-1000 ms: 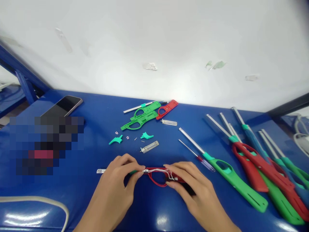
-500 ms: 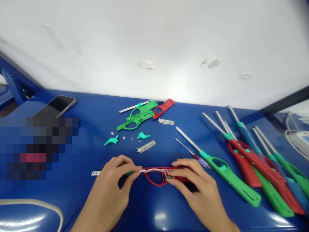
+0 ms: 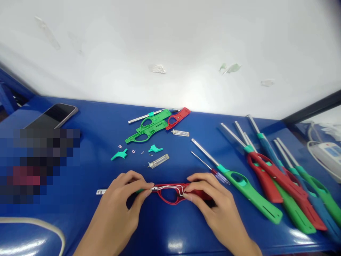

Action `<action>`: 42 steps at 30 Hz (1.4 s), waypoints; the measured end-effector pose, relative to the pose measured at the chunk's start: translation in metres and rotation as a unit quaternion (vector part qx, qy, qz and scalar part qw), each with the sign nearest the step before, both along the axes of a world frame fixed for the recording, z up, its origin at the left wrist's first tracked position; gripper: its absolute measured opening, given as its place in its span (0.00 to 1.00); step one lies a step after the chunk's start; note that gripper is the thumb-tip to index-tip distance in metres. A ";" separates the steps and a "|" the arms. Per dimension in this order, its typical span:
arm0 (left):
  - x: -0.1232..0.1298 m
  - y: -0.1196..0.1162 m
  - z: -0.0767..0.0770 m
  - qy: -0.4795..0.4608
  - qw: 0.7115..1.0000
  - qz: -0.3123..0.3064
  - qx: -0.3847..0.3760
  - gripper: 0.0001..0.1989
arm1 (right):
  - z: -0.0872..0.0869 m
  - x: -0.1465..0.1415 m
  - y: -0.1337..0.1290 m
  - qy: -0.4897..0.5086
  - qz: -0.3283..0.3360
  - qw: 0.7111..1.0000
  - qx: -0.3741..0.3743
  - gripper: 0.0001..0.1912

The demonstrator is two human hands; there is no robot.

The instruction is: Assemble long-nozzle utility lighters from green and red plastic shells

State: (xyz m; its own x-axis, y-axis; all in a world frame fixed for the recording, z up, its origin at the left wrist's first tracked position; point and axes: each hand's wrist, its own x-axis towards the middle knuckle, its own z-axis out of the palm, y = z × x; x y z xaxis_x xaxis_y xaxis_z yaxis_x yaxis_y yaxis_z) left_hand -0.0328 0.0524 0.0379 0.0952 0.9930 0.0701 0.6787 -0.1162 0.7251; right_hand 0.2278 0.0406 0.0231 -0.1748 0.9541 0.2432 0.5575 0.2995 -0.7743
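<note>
A red lighter half-shell [image 3: 168, 203] with a trigger loop lies across the front of the table, its inner side up. My left hand [image 3: 121, 199] is closed in a pinch on the lighter's metal tube, whose slotted tip [image 3: 100, 192] sticks out to the left. From the tube, a white wire [image 3: 170, 186] runs along the shell and bends in a loop. My right hand [image 3: 217, 201] pinches the wire's end at the handle part; the fingers hide what it joins. The shell's right end lies under that hand.
Beyond the hands lie green half-shells [image 3: 149, 131], a red half-shell [image 3: 179, 118], turquoise triggers [image 3: 119, 154], and clear fuel tanks [image 3: 159, 161]. A screwdriver [image 3: 220, 175] and several assembled lighters [image 3: 253, 195] are on the right. A phone [image 3: 53, 115] and a cable [image 3: 39, 222] are left.
The white wire near my right fingertips has shifted into a rounder loop. Both hands keep their pinch. The whole view has shifted slightly.
</note>
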 end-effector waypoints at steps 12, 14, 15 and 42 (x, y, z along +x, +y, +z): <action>-0.002 -0.005 -0.003 0.103 0.989 -0.039 0.094 0.11 | 0.001 -0.001 0.002 0.023 0.012 0.999 -0.023 0.08; 0.001 -0.007 -0.005 0.125 0.984 -0.043 0.123 0.12 | 0.001 -0.001 0.002 0.023 0.013 0.999 -0.022 0.08; 0.004 -0.008 -0.006 0.124 0.982 -0.048 0.134 0.12 | 0.001 -0.001 0.001 0.024 0.013 0.999 -0.021 0.08; 0.022 -0.008 -0.026 0.067 0.976 -0.093 0.185 0.12 | -0.013 0.007 0.006 -0.068 0.038 0.990 0.121 0.07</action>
